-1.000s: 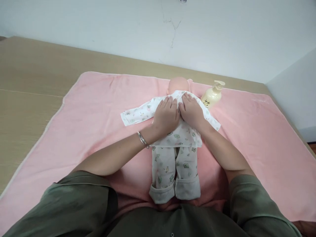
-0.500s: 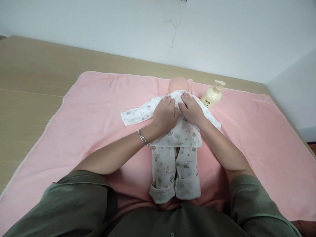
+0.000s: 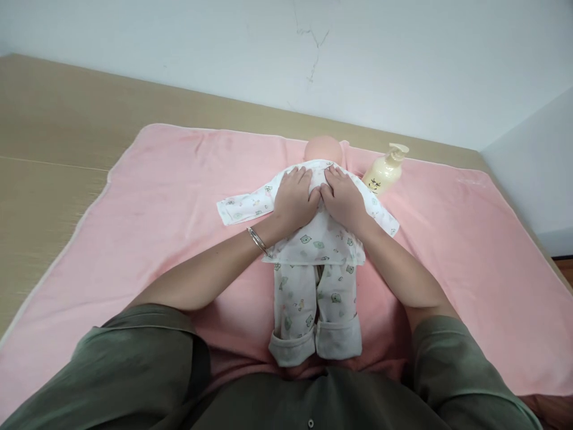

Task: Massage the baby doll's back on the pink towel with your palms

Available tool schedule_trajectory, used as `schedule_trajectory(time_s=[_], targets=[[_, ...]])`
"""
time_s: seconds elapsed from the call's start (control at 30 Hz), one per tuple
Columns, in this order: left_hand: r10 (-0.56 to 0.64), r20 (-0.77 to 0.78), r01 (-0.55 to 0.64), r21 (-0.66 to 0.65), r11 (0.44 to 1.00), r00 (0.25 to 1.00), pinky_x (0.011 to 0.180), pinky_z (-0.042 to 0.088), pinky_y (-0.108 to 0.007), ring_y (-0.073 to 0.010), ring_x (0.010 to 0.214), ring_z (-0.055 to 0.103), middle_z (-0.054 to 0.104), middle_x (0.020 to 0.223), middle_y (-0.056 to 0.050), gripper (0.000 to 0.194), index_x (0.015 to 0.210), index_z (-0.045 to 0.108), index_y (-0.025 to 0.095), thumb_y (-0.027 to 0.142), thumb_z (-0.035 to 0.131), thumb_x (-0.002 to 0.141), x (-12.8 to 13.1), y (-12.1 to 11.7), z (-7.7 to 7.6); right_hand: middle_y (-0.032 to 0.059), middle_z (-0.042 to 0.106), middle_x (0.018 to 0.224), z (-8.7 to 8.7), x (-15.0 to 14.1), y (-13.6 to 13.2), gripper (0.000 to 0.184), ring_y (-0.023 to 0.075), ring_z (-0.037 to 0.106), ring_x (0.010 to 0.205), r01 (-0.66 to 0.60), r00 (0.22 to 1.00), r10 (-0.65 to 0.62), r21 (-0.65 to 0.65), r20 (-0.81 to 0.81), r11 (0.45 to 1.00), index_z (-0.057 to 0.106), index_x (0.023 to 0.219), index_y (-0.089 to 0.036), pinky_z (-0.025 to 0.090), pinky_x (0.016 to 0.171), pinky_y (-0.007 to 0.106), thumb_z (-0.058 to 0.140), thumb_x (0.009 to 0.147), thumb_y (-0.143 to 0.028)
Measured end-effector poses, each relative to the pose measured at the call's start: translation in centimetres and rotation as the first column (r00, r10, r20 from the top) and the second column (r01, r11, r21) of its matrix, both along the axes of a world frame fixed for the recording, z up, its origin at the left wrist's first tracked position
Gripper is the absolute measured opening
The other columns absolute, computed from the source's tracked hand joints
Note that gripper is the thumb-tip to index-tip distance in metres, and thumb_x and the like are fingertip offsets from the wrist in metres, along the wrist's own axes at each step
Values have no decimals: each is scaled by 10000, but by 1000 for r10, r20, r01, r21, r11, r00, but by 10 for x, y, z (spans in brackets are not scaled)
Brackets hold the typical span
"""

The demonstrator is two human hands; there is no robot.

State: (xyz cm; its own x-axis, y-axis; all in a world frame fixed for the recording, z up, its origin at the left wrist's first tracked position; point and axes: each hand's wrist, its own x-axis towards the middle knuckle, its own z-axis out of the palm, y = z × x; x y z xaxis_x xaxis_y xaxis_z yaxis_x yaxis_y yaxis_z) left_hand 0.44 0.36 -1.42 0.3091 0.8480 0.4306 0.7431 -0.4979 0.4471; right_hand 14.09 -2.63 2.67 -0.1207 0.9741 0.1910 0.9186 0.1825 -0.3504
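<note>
A baby doll (image 3: pixel 323 148) lies on its back on a pink towel (image 3: pixel 170 203), head away from me. It wears a white patterned shirt (image 3: pixel 320 242) and matching trousers (image 3: pixel 313 310) with turned-up cuffs. My left hand (image 3: pixel 293 200) and my right hand (image 3: pixel 342 200) rest side by side on the doll's chest, just below the neck. Their fingers lie fairly flat on the shirt near the collar; whether they pinch the cloth is not clear. A silver bangle (image 3: pixel 257 240) is on my left wrist.
A cream pump bottle (image 3: pixel 384 170) lies on the towel just right of the doll's head. The towel covers a light wooden surface (image 3: pixel 49 149) that meets a white wall at the back. My green sleeves fill the bottom of the view.
Both hands have slid a little up the doll's chest toward the collar, and the shirt's neckline sits higher. The camera has tilted slightly.
</note>
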Motion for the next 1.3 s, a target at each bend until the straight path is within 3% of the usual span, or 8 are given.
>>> schedule_trajectory(time_s=[0.17,0.37,0.63,0.73,0.87,1.03,1.13,1.3], targets=[[-2,0,2,41,999,1000,1174,349,-554,-347,1374,475,585,1381,-208,469,1321,538,69,307,379,949,1,-4,-1,153,436,1548,-9,3,7,552,292,347,1481,13,1000,-13,51,-2,999,468,1443,-44,273,1233,513,299,952,-232],[-22,-86,32,118,993,996,1146,391,-533,-332,1324,529,596,1348,-244,455,1245,579,31,251,293,968,4,-19,9,209,416,1547,-3,4,4,555,304,315,1493,-51,994,51,0,99,999,409,1459,30,259,1242,482,285,973,-210],[-98,-104,97,-8,995,990,1183,355,-530,-319,1374,480,558,1407,-226,467,1275,567,32,218,294,945,-3,-3,14,243,421,1533,1,-11,-29,552,355,338,1474,-30,985,21,50,174,998,414,1459,43,267,1232,511,306,987,-222],[-65,-129,70,30,997,989,1163,365,-542,-341,1372,480,544,1406,-262,487,1311,533,-10,215,276,964,1,-13,13,209,445,1529,2,-5,-23,537,322,360,1468,-68,985,64,23,158,997,451,1445,11,290,1230,485,290,985,-215],[-39,-181,54,77,996,983,1161,362,-537,-376,1373,468,524,1407,-298,509,1320,520,-62,222,275,977,5,-29,15,206,366,1577,2,0,-13,557,328,310,1492,3,986,-2,-10,165,1000,373,1489,7,296,1214,522,245,1011,-250],[-101,-208,103,-3,995,973,1176,362,-515,-332,1398,453,512,1440,-262,484,1344,506,-21,188,275,973,0,-16,20,245,341,1577,4,-11,-31,572,357,293,1494,33,974,-29,-17,226,999,332,1499,47,268,1227,498,265,1018,-255],[-80,-202,71,-52,996,976,1182,353,-523,-328,1413,435,504,1462,-230,478,1345,509,10,201,261,984,-3,-7,19,252,362,1564,6,-15,-39,567,367,294,1492,-4,971,4,1,240,1000,359,1489,45,252,1235,492,312,1000,-239],[-40,-209,48,33,998,977,1160,365,-535,-351,1389,464,518,1436,-263,488,1345,503,-23,213,281,980,2,-19,18,210,340,1588,9,-4,-20,560,339,279,1504,-22,982,35,-74,187,997,362,1499,2,258,1234,500,284,1008,-255]])
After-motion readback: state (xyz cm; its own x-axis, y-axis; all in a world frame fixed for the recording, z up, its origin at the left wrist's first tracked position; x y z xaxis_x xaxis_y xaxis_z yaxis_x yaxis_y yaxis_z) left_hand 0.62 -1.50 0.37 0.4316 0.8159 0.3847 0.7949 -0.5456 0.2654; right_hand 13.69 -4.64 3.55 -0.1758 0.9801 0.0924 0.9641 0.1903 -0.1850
